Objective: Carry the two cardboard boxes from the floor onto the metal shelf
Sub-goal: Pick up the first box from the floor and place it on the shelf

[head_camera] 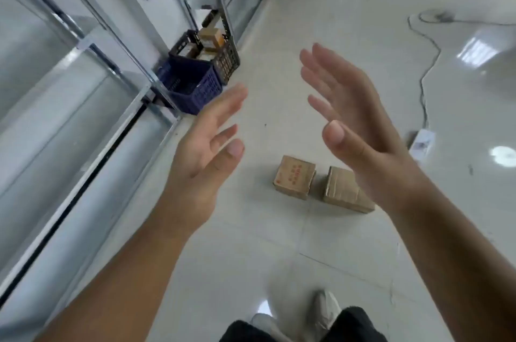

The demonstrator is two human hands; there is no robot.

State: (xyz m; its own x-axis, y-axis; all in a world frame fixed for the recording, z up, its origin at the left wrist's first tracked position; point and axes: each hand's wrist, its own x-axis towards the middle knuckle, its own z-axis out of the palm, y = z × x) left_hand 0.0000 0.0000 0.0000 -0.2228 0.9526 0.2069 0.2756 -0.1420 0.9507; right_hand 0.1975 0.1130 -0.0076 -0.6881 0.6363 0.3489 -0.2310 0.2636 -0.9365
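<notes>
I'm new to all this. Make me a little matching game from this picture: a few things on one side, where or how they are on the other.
Things:
1. printed box
2. blue crate
3. left hand
4. cable

States:
A. open, holding nothing
B. snaking across the floor on the right
C. on the floor beside a plainer box
D. at the foot of the metal shelf

Pairs: 1-C, 2-D, 3-A, 4-B

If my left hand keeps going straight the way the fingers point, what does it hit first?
Probably the blue crate on the floor by the metal shelf; the left hand points up-right toward it, though depth is unclear.
</notes>
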